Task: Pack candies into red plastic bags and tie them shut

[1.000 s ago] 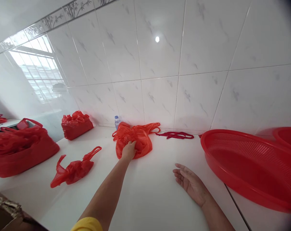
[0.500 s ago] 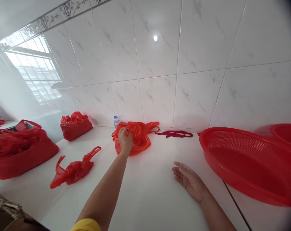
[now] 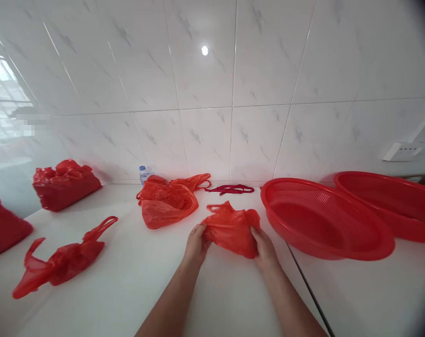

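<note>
A crumpled red plastic bag point(image 3: 231, 229) is held between my two hands, just above the white table. My left hand point(image 3: 197, 243) is closed on its left side, and my right hand point(image 3: 264, 244) grips its right edge. One handle loop of the bag sticks up at the upper left. Behind and to the left lies an open orange-red plastic bag point(image 3: 168, 203) with more crumpled plastic inside it. Farther left on the table is another loose red plastic bag point(image 3: 70, 262), with its handles stretched out.
Two red plastic baskets point(image 3: 324, 250) stand at the right, near a seam in the table. A dark red strap point(image 3: 233, 189) lies along the tiled wall. A capped bottle point(image 3: 143, 174) stands behind the open bag. Stuffed red bags point(image 3: 70, 189) sit at the left.
My left hand has moved from the open bag towards the right with a red plastic bag, and my right hand has closed on its other side. The view has turned right.
</note>
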`<state>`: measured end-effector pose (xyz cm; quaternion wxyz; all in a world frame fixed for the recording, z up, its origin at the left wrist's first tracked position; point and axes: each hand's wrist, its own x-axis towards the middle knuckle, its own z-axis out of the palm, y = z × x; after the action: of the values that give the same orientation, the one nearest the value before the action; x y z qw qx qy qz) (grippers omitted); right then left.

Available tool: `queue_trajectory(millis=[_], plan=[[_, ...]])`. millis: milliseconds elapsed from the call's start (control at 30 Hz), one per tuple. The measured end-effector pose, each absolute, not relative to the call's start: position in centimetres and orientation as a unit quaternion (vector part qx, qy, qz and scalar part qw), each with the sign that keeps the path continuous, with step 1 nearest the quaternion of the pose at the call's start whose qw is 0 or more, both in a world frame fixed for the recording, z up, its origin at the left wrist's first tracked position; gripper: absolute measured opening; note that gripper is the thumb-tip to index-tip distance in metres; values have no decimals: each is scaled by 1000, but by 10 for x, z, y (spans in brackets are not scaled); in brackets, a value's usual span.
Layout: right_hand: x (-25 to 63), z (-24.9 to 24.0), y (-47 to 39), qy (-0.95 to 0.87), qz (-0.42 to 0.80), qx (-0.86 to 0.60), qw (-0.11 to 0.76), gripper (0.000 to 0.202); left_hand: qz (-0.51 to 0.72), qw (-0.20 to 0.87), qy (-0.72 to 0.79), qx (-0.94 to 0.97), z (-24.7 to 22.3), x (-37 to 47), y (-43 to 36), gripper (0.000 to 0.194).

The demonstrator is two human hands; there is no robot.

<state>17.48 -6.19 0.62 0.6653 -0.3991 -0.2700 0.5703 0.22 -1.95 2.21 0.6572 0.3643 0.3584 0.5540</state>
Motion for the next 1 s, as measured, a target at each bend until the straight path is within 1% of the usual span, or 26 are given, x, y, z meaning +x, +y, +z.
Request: queue_trajectory(millis=[100,200,267,367,433,500,567,600,633,700,733,767,833,867,933,1000], plan=[[195,5,-58,-202,555,-384,710,38,604,616,377,337,15,-16,-8,34],[204,4,-56,-190,545,-370,728,29,626,575,397,345,11,-34,0,36],[205,3,-57,-193,540,-365,733,19,636,541,420,356,9,-42,3,34],[205,0,-57,-193,534,-365,738,14,650,474,469,366,9,-50,2,25],[205,-1,-56,-203,537,-359,736,14,658,394,510,390,12,-50,-2,25],[204,0,-56,-215,539,-357,731,14,647,257,534,480,18,-45,-10,28],[202,1,-57,-225,540,-365,724,15,600,118,502,612,23,-33,-21,33],[200,2,-57,-232,541,-369,719,15,565,77,472,672,24,-26,-26,39],[199,3,-58,-241,542,-371,714,16,534,64,447,715,25,-18,-31,47],[198,5,-60,-256,542,-368,710,17,480,82,437,756,24,-5,-36,60],[198,5,-60,-261,538,-368,712,18,463,104,448,757,23,-2,-37,58],[199,5,-61,-264,529,-371,716,17,458,136,465,746,21,-1,-36,49],[203,3,-60,-266,503,-386,726,13,478,230,503,682,20,-7,-31,22],[205,1,-59,-267,489,-395,731,11,501,285,517,632,19,-12,-27,15],[208,-2,-56,-271,467,-409,735,11,549,365,534,528,19,-25,-21,11],[207,-3,-54,-275,458,-421,733,11,585,393,534,467,19,-34,-18,11]])
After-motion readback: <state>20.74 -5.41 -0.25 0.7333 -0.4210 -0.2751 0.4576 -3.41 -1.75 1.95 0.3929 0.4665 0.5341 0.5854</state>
